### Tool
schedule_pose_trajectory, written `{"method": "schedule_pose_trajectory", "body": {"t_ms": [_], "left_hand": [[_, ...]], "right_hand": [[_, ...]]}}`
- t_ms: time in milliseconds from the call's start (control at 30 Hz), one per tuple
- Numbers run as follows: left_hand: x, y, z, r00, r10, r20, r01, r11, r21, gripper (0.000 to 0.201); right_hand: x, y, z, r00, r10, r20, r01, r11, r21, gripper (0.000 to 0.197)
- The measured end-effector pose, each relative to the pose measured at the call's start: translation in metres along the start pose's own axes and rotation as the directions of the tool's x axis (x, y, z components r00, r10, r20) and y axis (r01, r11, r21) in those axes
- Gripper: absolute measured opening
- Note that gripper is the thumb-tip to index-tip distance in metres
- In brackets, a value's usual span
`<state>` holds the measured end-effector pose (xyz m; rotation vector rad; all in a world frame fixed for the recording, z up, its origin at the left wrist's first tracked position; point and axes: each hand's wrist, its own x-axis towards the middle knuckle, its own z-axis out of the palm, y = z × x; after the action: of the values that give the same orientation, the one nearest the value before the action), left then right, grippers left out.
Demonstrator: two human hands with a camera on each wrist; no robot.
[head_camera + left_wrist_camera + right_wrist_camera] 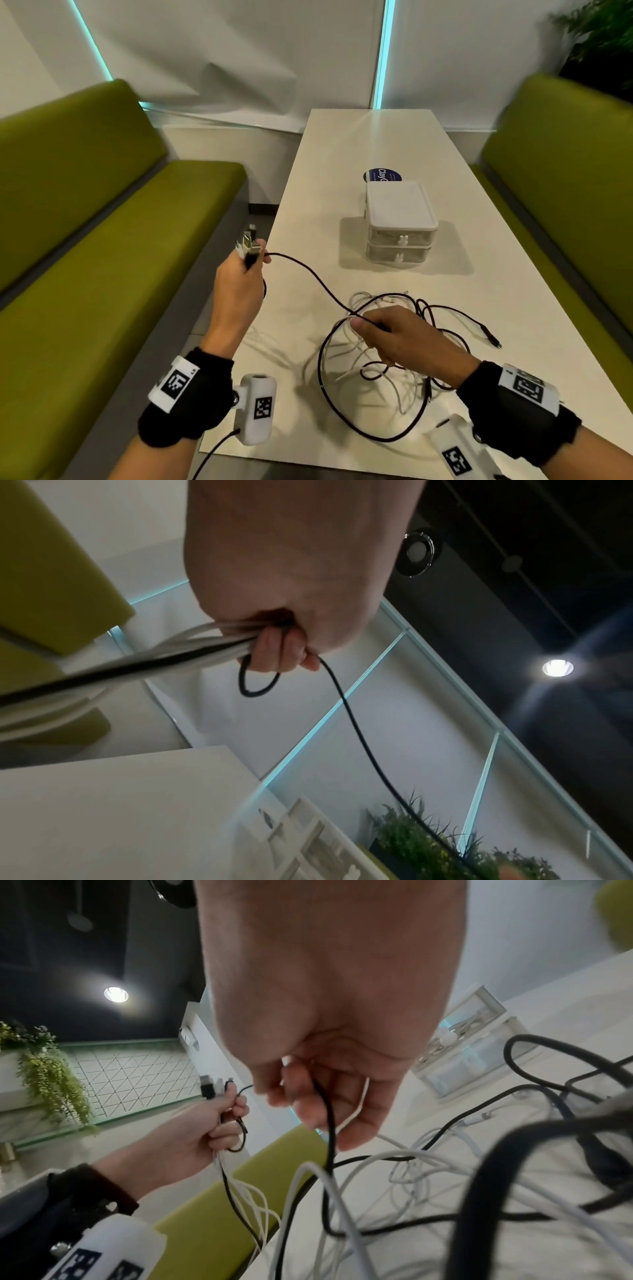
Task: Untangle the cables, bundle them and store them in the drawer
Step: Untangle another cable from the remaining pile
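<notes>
Cables (pixel 387 346) lie knotted on the near counter (pixel 342 164), plug ends bunched in the left hand (pixel 239 277), its grip clamped on them. The right hand (pixel 397 334) pinches a black cable (pixel 308 274); pulling could tighten loops or drag white strands off the left edge.

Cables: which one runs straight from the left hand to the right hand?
The black cable. Its plug end sits in the left hand among the gathered connectors, and its line crosses to the right hand, which pinches it. The white cables lie tangled on the table.
</notes>
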<state>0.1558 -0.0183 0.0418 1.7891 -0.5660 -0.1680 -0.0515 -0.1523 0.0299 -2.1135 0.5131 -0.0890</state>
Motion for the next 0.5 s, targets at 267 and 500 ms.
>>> {"method": "schedule_pose_trajectory", "body": {"t_ms": [267, 500], "left_hand": [[-0.022, -0.003, 0.011, 0.974, 0.216, 0.072, -0.221, 0.972, 0.076, 0.024], [-0.043, 0.011, 0.041, 0.813, 0.219, 0.54, -0.312, 0.946, 0.086, 0.059]], "right_hand": [[0.006, 0.004, -0.001, 0.968, -0.085, -0.236, 0.047, 0.986, -0.161, 0.042], [0.013, 0.0, 0.009, 0.98, -0.135, -0.144, 0.092, 0.957, -0.276, 0.036]]}}
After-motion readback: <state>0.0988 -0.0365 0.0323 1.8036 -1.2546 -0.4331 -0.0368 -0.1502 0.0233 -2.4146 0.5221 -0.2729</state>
